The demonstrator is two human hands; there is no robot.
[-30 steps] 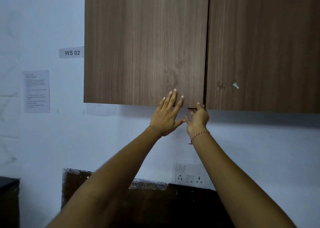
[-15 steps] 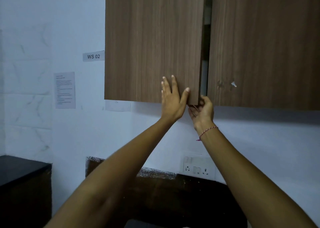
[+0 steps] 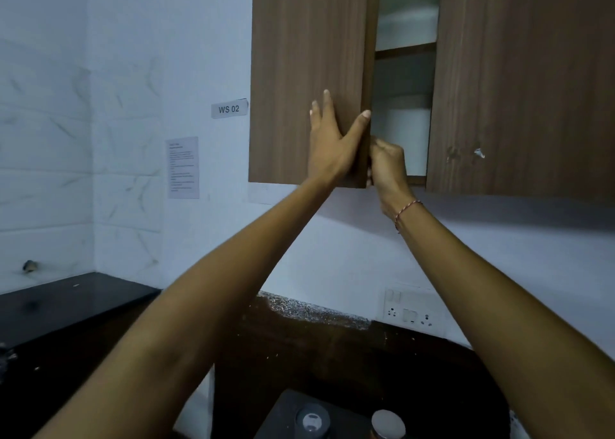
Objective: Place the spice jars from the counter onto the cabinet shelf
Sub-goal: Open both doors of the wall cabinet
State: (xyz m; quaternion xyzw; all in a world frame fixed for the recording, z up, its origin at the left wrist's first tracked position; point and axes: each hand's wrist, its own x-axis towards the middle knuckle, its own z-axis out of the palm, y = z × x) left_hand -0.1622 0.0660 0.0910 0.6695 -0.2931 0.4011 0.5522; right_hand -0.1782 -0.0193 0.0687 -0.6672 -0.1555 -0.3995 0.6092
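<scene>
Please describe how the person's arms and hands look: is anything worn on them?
Both forearms are bare, with no sleeves in view. The left hand wears nothing. The right hand has a thin red and white thread bracelet round its wrist. No rings or gloves show.

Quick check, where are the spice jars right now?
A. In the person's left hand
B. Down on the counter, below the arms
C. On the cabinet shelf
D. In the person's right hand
B: both spice jars show their lids at the bottom edge, on the counter, while both hands are up on the left cabinet door.
</scene>
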